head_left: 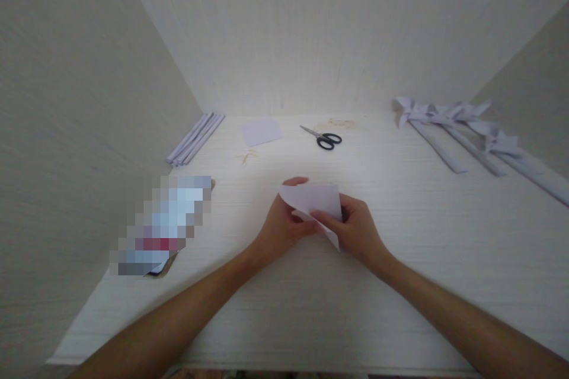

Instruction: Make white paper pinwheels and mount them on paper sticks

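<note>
The left hand (279,222) and right hand (359,226) grip a curled white sheet (316,198) between their fingers; beyond it, scissors (323,137) lie at 12 o'clock, paper pinwheels (457,112) at 2 o'clock.

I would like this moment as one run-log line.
left hand: holds paper | right hand: holds same paper | paper: bent | scissors: on table

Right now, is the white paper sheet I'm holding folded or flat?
Bent, not flat: the sheet shows a flap jutting toward you. Creased: cannot tell.
</note>
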Motion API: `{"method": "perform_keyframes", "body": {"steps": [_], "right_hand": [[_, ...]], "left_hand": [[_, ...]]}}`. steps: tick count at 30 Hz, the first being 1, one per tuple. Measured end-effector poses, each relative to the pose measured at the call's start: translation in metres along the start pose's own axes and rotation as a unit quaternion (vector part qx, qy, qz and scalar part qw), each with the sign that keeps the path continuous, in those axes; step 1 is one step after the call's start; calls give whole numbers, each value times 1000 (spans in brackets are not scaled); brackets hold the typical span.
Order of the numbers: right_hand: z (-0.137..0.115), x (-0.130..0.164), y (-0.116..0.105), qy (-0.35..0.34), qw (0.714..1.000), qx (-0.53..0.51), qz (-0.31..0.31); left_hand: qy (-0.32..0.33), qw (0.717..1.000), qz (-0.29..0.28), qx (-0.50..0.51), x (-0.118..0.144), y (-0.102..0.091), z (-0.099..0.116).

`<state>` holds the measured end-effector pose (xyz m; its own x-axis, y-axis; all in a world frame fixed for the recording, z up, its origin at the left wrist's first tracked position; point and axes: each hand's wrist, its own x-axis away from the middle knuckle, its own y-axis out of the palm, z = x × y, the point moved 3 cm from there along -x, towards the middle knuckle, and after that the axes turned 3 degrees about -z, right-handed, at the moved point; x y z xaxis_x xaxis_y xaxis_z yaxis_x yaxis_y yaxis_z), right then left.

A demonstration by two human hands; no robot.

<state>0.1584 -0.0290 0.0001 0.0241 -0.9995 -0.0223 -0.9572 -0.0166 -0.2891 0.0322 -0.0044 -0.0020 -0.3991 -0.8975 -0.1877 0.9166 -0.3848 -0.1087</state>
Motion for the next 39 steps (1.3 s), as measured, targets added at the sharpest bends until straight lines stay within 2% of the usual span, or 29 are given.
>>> {"method": "perform_keyframes", "body": {"steps": [3,5,6,7,9,11,13,17,19,21,25,28,30,35,39], "right_hand": [[2,-1,-3,29,999,-13,-16],[3,-2,-5,57,997,-43,-38],[4,-2,-6,67,994,-64,-50],[5,-2,-6,73,992,-82,-60],[5,-4,-7,76,989,-103,-70],[6,-5,-9,69,991,-98,-63],[7,-7,-10,57,993,-88,-51],[9,-8,-11,55,989,-130,-51],[10,-8,-10,60,982,-165,-73],[11,-8,-8,59,975,-188,-103],[9,-8,-7,53,970,-185,-148],[6,-8,-7,37,975,-143,-165],[4,-8,-6,27,976,-119,-180],[0,-5,-2,17,961,-112,-252],[-2,-2,0,17,948,-130,-289]], "left_hand": [[104,989,68,-85,0,-14,4],[205,954,84,-203,1,-24,13],[258,926,76,-266,4,-28,19],[301,894,50,-329,6,-29,24],[387,823,-38,-413,14,-27,33],[425,784,-130,-434,21,-21,39],[439,764,-194,-431,26,-14,42],[454,751,-223,-424,29,-4,43],[447,756,-225,-422,28,-4,41],[418,776,-224,-415,26,-6,38],[299,850,-208,-379,22,-10,31],[208,893,-159,-367,19,-11,27],[170,914,-111,-350,16,-12,27],[124,946,-11,-299,8,-17,31],[64,968,-30,-239,6,-17,26]]}}
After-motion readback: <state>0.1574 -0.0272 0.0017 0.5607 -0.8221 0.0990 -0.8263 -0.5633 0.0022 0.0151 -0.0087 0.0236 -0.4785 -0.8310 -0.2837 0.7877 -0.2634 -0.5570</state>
